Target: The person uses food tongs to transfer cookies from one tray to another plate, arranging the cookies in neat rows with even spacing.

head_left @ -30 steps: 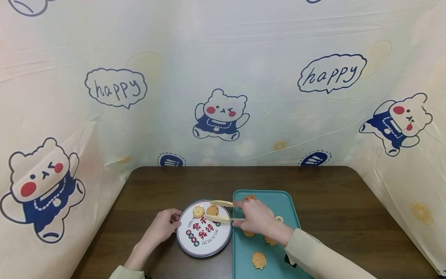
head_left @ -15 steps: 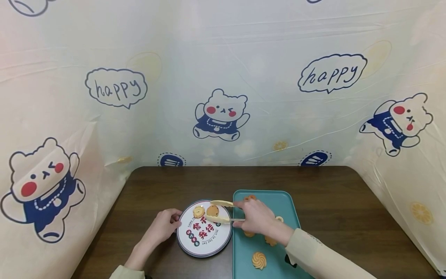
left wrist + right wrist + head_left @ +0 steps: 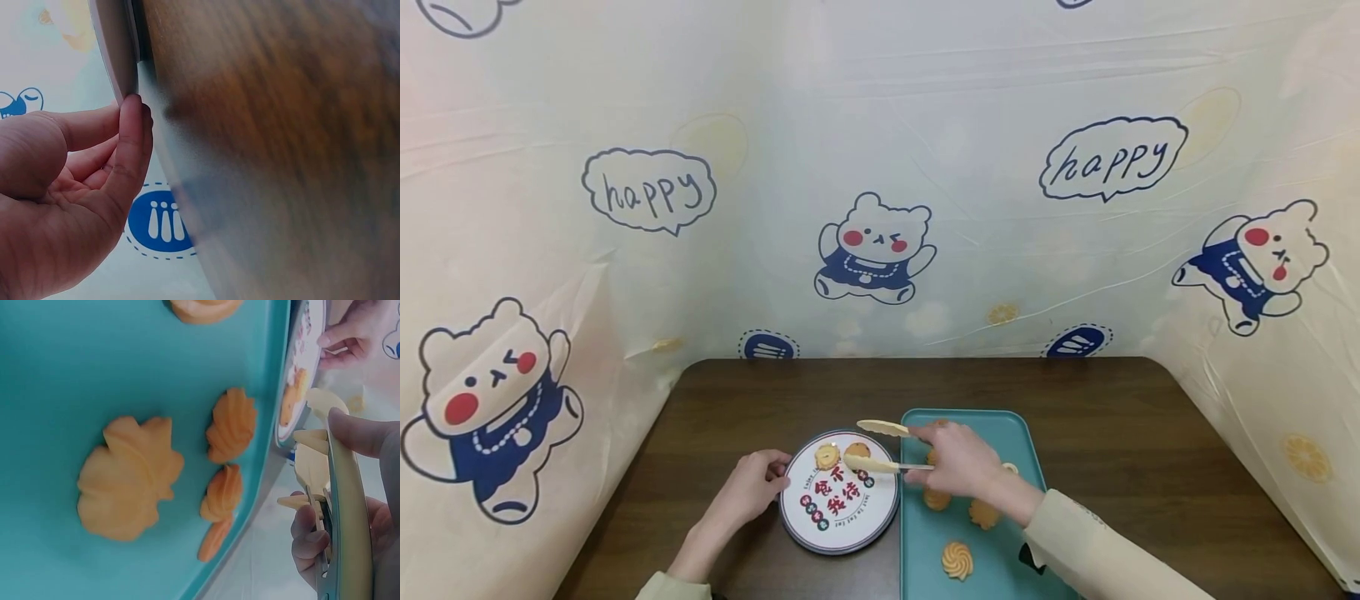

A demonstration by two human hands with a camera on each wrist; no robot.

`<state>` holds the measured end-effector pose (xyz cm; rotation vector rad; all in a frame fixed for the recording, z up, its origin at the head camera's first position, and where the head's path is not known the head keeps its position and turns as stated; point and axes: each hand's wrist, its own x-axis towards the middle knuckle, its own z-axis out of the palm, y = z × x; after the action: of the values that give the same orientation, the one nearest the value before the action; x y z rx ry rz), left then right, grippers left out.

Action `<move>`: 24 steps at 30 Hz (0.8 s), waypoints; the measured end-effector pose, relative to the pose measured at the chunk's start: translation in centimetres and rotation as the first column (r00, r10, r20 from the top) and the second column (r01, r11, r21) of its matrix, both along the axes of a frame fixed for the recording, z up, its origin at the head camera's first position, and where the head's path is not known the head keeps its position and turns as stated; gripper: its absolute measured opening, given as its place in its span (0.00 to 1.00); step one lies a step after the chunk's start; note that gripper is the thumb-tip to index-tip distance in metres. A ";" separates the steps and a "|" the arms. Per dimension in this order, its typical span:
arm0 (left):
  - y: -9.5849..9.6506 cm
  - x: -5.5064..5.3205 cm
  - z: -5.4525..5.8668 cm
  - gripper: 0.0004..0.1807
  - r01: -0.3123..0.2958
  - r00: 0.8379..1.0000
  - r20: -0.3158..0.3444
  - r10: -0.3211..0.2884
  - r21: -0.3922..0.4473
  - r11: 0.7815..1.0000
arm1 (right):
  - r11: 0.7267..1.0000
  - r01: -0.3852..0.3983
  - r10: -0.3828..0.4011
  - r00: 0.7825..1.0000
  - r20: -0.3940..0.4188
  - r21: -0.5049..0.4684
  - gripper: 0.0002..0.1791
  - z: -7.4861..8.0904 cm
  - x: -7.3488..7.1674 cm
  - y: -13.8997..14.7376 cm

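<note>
Our left hand (image 3: pixel 752 486) pinches the left rim of a round white plate with red lettering (image 3: pixel 838 533); right of the plate, over a rectangular teal tray (image 3: pixel 917 542), our right hand (image 3: pixel 961 460) grips spread cream-tipped metal tongs (image 3: pixel 871 464). Two round golden cookies (image 3: pixel 827 456) lie on the plate's far part.

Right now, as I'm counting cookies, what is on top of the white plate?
On the plate: a pale cookie and, right of it, a browner one, its near part covered by the tongs. The plate's surface beneath both cookies can't be seen.
</note>
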<state>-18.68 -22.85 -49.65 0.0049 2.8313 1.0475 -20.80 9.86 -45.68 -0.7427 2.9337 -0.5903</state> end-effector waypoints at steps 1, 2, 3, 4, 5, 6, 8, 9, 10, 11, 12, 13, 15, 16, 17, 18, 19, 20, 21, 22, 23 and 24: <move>0.0 0.0 0.0 0.14 0.000 1.000 -0.001 0.000 0.001 1.000 | 1.000 0.003 -0.003 1.000 0.003 -0.010 0.38 0.2 0.0 0.2; 0.0 0.0 0.0 0.14 0.000 1.000 -0.002 0.000 0.002 1.000 | 1.000 0.004 -0.004 1.000 0.003 -0.018 0.38 0.4 0.1 0.3; 0.0 0.0 0.0 0.14 0.000 1.000 -0.002 0.000 0.002 1.000 | 1.000 0.004 -0.004 1.000 0.004 -0.028 0.38 0.6 0.1 0.5; 0.0 0.0 0.0 0.14 0.000 1.000 -0.003 0.000 0.002 1.000 | 0.999 0.007 -0.007 1.000 0.008 -0.038 0.38 0.8 0.1 0.8; 0.0 0.0 0.0 0.14 0.000 1.000 -0.002 0.000 0.003 1.000 | 0.999 0.010 -0.010 1.000 0.011 -0.047 0.37 1.0 0.1 1.0; 0.0 0.0 0.0 0.14 -0.001 1.000 -0.002 0.001 0.005 1.000 | 0.998 0.015 -0.014 1.000 0.016 -0.055 0.37 1.1 0.2 1.2; 0.0 0.0 0.0 0.14 0.000 1.000 -0.002 0.000 0.006 1.000 | 0.997 0.025 -0.024 1.000 0.017 -0.069 0.37 1.3 0.2 1.7; 0.0 0.0 0.0 0.14 0.000 1.000 -0.002 0.000 0.007 1.000 | 0.997 0.032 -0.031 0.999 0.015 -0.073 0.37 1.4 0.2 2.0; 0.0 0.1 0.0 0.14 0.000 1.000 -0.002 0.000 0.007 1.000 | 0.996 0.041 -0.041 0.999 0.011 -0.076 0.37 1.5 0.2 2.3; 0.0 0.1 0.0 0.14 -0.001 1.000 -0.002 0.001 0.007 1.000 | 0.996 0.046 -0.046 0.999 0.008 -0.082 0.37 1.5 0.2 2.6; 0.0 0.1 0.0 0.14 -0.001 1.000 -0.002 0.001 0.007 1.000 | 0.994 0.053 -0.052 0.999 0.005 -0.091 0.38 1.6 0.2 2.9; 0.0 0.1 0.0 0.14 -0.002 1.000 -0.001 0.002 0.007 1.000 | 0.993 0.057 -0.057 0.998 -0.003 -0.100 0.38 1.7 0.2 3.2; 0.0 0.1 0.1 0.15 -0.002 1.000 -0.001 0.002 0.006 1.000 | 0.991 0.067 -0.070 0.997 -0.020 -0.112 0.38 1.8 0.2 3.8; 0.0 0.1 0.1 0.15 -0.002 1.000 0.000 0.002 0.005 1.000 | 0.990 0.072 -0.075 0.997 -0.025 -0.119 0.38 1.9 0.3 4.1; 0.0 0.1 0.1 0.15 -0.003 1.000 0.001 0.003 0.007 1.000 | 0.989 0.076 -0.080 0.996 -0.027 -0.129 0.38 2.0 0.3 4.5; 0.0 0.1 0.1 0.15 -0.002 1.000 0.001 0.002 0.006 1.000 | 0.987 0.082 -0.087 0.996 -0.031 -0.136 0.38 2.0 0.3 4.8; 0.0 0.1 0.1 0.15 -0.003 1.000 0.002 0.003 0.006 1.000 | 0.986 0.087 -0.093 0.995 -0.036 -0.139 0.38 2.1 0.4 5.2; 0.0 0.1 0.1 0.15 -0.002 1.000 0.002 0.002 0.006 1.000 | 0.985 0.092 -0.098 0.994 -0.036 -0.147 0.38 2.1 0.4 5.6; 0.0 0.1 0.1 0.15 -0.003 1.000 0.003 0.003 0.008 1.000 | 0.983 0.096 -0.103 0.994 -0.034 -0.155 0.38 2.2 0.5 5.9; 0.0 0.1 0.1 0.15 -0.003 1.000 0.005 0.003 0.008 1.000 | 0.983 0.098 -0.105 0.994 -0.037 -0.157 0.37 2.2 0.6 6.3; 0.0 0.1 0.1 0.15 -0.005 1.000 0.006 0.005 0.009 1.000 | 0.982 0.099 -0.106 0.994 -0.035 -0.162 0.37 2.3 0.7 6.7; 0.0 0.1 0.2 0.15 -0.005 1.000 0.008 0.005 0.009 1.000 | 0.981 0.101 -0.108 0.994 -0.034 -0.165 0.37 2.3 0.8 7.1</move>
<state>-18.60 -22.81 -49.47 -0.0054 2.8205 1.0585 -19.95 16.98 -43.38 -0.6251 3.0056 -0.8422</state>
